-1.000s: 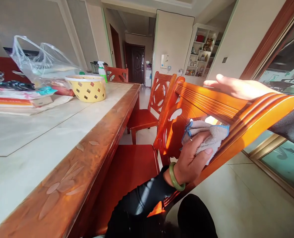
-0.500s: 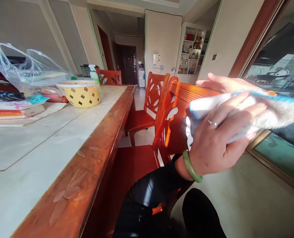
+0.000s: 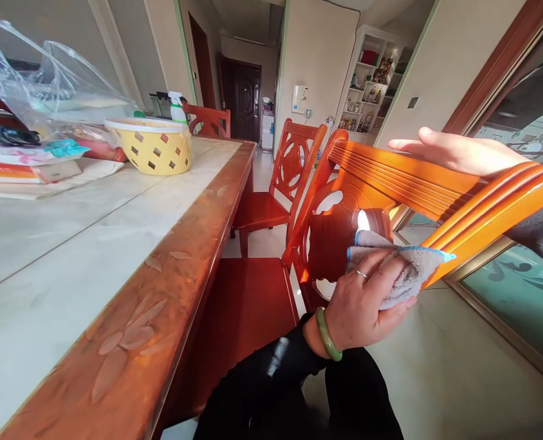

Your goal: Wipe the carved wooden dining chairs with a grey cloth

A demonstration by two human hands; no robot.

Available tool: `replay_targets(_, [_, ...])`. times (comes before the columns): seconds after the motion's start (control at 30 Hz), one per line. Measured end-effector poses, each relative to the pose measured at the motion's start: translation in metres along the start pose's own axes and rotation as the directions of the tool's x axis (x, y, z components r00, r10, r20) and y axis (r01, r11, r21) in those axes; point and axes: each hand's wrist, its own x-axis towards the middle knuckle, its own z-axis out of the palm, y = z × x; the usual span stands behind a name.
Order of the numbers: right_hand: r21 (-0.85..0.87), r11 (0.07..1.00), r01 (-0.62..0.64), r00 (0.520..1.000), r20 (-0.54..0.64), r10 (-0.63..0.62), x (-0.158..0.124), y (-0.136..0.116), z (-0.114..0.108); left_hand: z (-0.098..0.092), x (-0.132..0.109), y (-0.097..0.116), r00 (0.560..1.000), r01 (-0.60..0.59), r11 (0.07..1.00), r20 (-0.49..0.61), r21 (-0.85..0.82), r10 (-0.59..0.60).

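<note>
Orange-red wooden chair (image 3: 404,174): glossy, ribbed top rail, pierced round back, tilted beside the pale stone tabletop (image 3: 92,226).
Left hand (image 3: 358,299): fingers (image 3: 376,266) closed on one grey cloth (image 3: 404,269), blue-edged, against the chair back. Right hand (image 3: 459,153): open, extended over the top rail. Count: three chairs, one yellow basket (image 3: 150,146), one spray bottle (image 3: 177,107).
</note>
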Motion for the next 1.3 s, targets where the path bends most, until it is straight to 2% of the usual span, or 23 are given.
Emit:
replay_targets(0.07, [0.05, 0.994, -0.096, 0.995, -0.031, 0.098, -0.005, -0.005, 0.003, -0.011, 0.002, -0.003, 0.997, -0.002, 0.999, -0.08, -0.045, -0.002])
replay_targets(0.13, [0.097, 0.985, -0.145, 0.987, -0.053, 0.151, -0.008, -0.008, 0.007, -0.023, 0.013, -0.009, 0.974, -0.023, 0.997, -0.226, -0.07, 0.007])
replay_targets(0.2, [0.121, 0.982, -0.144, 0.988, -0.041, 0.15, -0.009, -0.01, 0.008, -0.031, 0.032, -0.017, 0.942, -0.074, 0.997, -0.328, 0.0, 0.07])
replay_targets(0.23, [0.124, 0.983, -0.136, 0.989, -0.032, 0.141, -0.009, -0.01, 0.008, -0.033, 0.043, -0.023, 0.934, -0.109, 0.992, -0.334, 0.071, 0.126])
replay_targets(0.27, [0.124, 0.984, -0.127, 0.991, -0.024, 0.131, -0.008, -0.01, 0.007, -0.034, 0.056, -0.03, 0.933, -0.155, 0.976, -0.303, 0.15, 0.195])
replay_targets(0.33, [0.123, 0.985, -0.119, 0.992, -0.016, 0.122, -0.005, -0.008, 0.005, -0.032, 0.078, -0.047, 0.95, -0.223, 0.938, -0.156, 0.265, 0.27])
replay_targets(0.43, [0.141, 0.98, -0.138, 0.99, -0.016, 0.142, -0.002, -0.006, 0.002, -0.027, 0.097, -0.077, 0.988, -0.15, 0.941, 0.023, 0.304, 0.151])
replay_targets(0.5, [0.151, 0.977, -0.15, 0.988, -0.013, 0.154, -0.003, -0.007, 0.003, -0.026, 0.098, -0.092, 0.996, -0.067, 0.958, 0.068, 0.28, 0.049])
replay_targets(0.57, [0.142, 0.979, -0.146, 0.988, -0.017, 0.15, -0.006, -0.009, 0.005, -0.027, 0.093, -0.099, 0.994, -0.086, 0.968, 0.081, 0.237, 0.068])
replay_targets(0.67, [0.1, 0.987, -0.127, 0.99, -0.054, 0.133, -0.012, -0.012, 0.008, -0.026, 0.089, -0.093, 0.976, -0.215, 0.952, 0.076, 0.22, 0.203])
replay_targets(0.73, [0.063, 0.989, -0.132, 0.99, -0.05, 0.135, -0.012, -0.013, 0.007, -0.023, 0.094, -0.085, 0.971, -0.233, 0.937, 0.119, 0.261, 0.208])
replay_targets(0.83, [0.013, 0.986, -0.166, 0.986, 0.004, 0.166, -0.002, -0.012, -0.001, -0.018, 0.105, -0.073, 0.978, -0.15, 0.943, 0.186, 0.298, 0.097])
replay_targets(0.93, [-0.002, 0.971, -0.24, 0.971, -0.021, 0.24, 0.01, -0.011, -0.009, -0.015, 0.105, -0.063, 0.989, -0.027, 0.962, 0.146, 0.27, -0.013])
replay_targets(1.0, [-0.015, 0.966, -0.258, 0.965, -0.055, 0.257, 0.012, -0.011, -0.009, -0.015, 0.096, -0.055, 0.99, 0.029, 0.974, 0.128, 0.223, -0.059])
replay_targets(1.1, [-0.053, 0.972, -0.229, 0.972, -0.071, 0.225, 0.001, -0.014, -0.001, -0.018, 0.076, -0.043, 0.979, 0.046, 0.989, 0.19, 0.14, -0.072])
replay_targets(1.3, [-0.068, 0.969, -0.237, 0.97, -0.062, 0.233, -0.014, -0.017, 0.008, -0.025, 0.039, -0.027, 0.942, 0.198, 0.979, 0.287, -0.055, -0.174])
